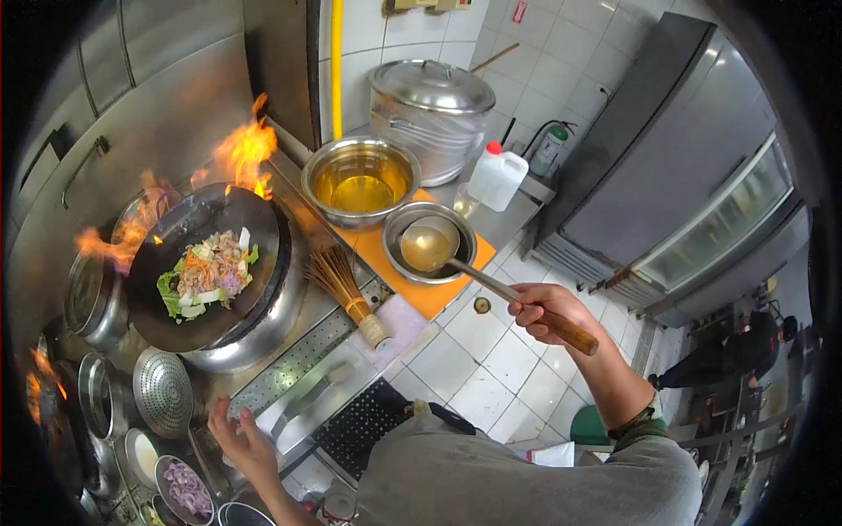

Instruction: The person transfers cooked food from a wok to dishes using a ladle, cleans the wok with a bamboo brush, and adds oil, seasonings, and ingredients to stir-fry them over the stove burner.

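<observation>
My right hand [553, 314] is wrapped round the wooden handle of a ladle [481, 277]. The ladle's bowl is over a small steel bowl [394, 235] at the counter's edge and has a pale, shiny liquid in it. My left hand [239, 441] is low at the left with its fingers apart and nothing held, near the handle of a perforated strainer [163, 392]. Farther up, a black wok [158, 311] stands on the burner with a heap of meat, cabbage and shredded vegetables [210, 273] in it. Flames [246, 158] rise behind its far rim.
A wide steel bowl of yellow oil [361, 189] is beside the small bowl. A bamboo brush [349, 294] lies between wok and counter. A large lidded pot [431, 123] and a white jug [497, 178] stand behind. Sliced onion [188, 488] is at lower left.
</observation>
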Tool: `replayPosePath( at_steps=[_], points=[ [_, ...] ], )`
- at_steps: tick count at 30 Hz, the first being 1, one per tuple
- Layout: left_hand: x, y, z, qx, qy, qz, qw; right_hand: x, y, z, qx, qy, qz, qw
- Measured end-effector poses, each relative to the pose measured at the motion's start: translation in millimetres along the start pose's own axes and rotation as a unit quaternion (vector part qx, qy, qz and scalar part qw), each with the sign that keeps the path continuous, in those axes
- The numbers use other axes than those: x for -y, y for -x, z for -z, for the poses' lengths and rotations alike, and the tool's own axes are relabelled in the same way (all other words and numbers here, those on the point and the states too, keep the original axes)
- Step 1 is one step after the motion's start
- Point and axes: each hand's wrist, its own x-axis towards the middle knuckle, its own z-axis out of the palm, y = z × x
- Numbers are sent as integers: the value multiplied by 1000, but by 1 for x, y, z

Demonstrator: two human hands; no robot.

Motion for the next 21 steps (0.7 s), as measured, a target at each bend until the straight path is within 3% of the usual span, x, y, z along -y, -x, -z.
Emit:
replayPosePath(
  at_steps=[3,8,12,13,16,21],
  points=[
    [6,4,4,-3,19,15,1000,2,11,-3,114,-182,-29,976],
    [4,-4,-2,7,33,17,999,21,52,-41,81,-165,10,983],
    [-14,-34,-17,13,15,-36,999,36,65,-79,133,-138,8,981],
    [-20,-42,-22,-3,-8,-82,997,40,63,-88,139,-135,3,981],
    [-31,-70,-43,-66,-65,-163,982,44,35,-104,182,-124,-17,975],
    [-12,-102,-89,-31,-167,-120,978,38,-48,-145,272,-73,-62,957]
  ],
)
